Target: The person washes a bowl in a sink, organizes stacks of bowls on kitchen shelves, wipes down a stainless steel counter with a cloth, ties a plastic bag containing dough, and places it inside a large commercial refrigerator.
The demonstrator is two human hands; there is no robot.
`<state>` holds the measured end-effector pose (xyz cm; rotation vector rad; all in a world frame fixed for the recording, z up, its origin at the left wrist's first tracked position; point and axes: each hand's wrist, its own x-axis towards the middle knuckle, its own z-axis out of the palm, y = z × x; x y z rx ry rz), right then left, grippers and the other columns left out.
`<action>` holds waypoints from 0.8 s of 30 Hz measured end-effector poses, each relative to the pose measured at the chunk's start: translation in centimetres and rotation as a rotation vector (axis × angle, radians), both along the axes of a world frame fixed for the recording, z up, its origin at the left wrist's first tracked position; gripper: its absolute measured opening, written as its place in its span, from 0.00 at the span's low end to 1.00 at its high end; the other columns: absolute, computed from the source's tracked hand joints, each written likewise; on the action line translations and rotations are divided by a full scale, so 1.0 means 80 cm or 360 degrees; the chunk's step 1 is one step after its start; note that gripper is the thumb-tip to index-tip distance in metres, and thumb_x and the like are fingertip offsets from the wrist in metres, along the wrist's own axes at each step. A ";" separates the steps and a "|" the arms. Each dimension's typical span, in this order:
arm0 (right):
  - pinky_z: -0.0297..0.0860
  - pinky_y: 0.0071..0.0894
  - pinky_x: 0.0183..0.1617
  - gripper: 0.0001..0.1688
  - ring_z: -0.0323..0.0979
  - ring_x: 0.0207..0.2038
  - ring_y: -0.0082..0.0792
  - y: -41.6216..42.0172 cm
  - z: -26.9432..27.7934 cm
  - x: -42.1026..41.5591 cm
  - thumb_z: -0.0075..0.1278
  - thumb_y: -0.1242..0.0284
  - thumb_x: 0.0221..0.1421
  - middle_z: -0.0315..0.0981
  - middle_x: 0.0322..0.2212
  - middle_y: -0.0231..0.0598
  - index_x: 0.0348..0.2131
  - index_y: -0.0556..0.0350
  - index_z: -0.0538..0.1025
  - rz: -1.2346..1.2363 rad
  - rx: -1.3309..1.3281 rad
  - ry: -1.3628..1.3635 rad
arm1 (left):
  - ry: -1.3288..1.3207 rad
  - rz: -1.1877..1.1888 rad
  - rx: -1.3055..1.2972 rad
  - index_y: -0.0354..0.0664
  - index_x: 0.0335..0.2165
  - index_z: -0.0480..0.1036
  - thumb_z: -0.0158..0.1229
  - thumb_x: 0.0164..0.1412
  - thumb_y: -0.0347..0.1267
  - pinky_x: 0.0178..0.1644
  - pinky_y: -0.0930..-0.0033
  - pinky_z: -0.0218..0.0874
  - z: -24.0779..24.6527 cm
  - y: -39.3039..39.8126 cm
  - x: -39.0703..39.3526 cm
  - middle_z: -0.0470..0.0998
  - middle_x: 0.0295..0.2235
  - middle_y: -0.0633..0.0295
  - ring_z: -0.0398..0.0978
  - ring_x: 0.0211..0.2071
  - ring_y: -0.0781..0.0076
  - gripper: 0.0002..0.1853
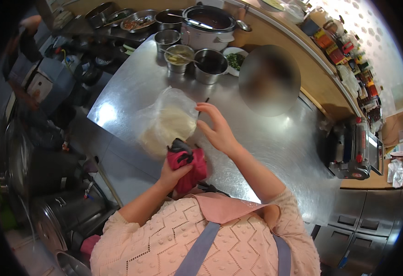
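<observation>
My left hand (169,176) grips a crimson pouch-like bundle (194,165) with black parts and dark markings, close to my apron at the steel table's near edge. Just beyond it lies a clear plastic bag (169,98) with a pale yellowish mass inside, which I cannot identify. The bag reaches over the table's left edge. My right hand (220,132) hovers at the bag's right side, thumb and forefinger apart. Its fingertips are very near the plastic; whether they touch it cannot be told. A thin dark stick (206,100) shows behind the forefinger.
Along the back of the steel table (263,151) stand a slow cooker (206,29), steel pots (211,65) and a bowl of chopped greens (236,60). At right is a dark machine (353,155); bottles (336,51) line the shelf. Another person's arm (30,24) shows far left.
</observation>
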<state>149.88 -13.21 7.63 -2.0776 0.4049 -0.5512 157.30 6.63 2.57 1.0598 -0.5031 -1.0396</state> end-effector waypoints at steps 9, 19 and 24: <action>0.51 0.51 0.58 0.40 0.58 0.54 0.52 0.026 -0.054 0.187 0.59 0.57 0.41 0.63 0.50 0.47 0.53 0.49 0.65 0.0525 -0.0797 0.1082 | 0.0083 0.0575 0.0135 0.41 0.50 0.62 0.61 0.46 0.23 0.51 0.70 0.58 -0.012 0.127 0.037 0.69 0.42 0.65 0.68 0.44 0.74 0.30; 0.66 0.37 0.40 0.20 0.72 0.36 0.44 0.018 -0.045 0.115 0.51 0.74 0.42 0.74 0.33 0.50 0.39 0.58 0.72 0.0199 0.0047 0.0553 | 0.0085 0.0943 0.0184 0.41 0.45 0.64 0.58 0.50 0.24 0.48 0.70 0.61 -0.030 0.158 0.062 0.70 0.40 0.65 0.69 0.41 0.73 0.22; 0.66 0.29 0.37 0.14 0.70 0.33 0.30 0.029 0.026 0.006 0.50 0.78 0.44 0.73 0.30 0.39 0.36 0.62 0.73 -0.0078 0.0183 0.0296 | -0.0010 0.1023 0.0083 0.41 0.43 0.65 0.58 0.50 0.23 0.45 0.70 0.63 -0.022 0.133 0.103 0.71 0.38 0.65 0.70 0.39 0.74 0.19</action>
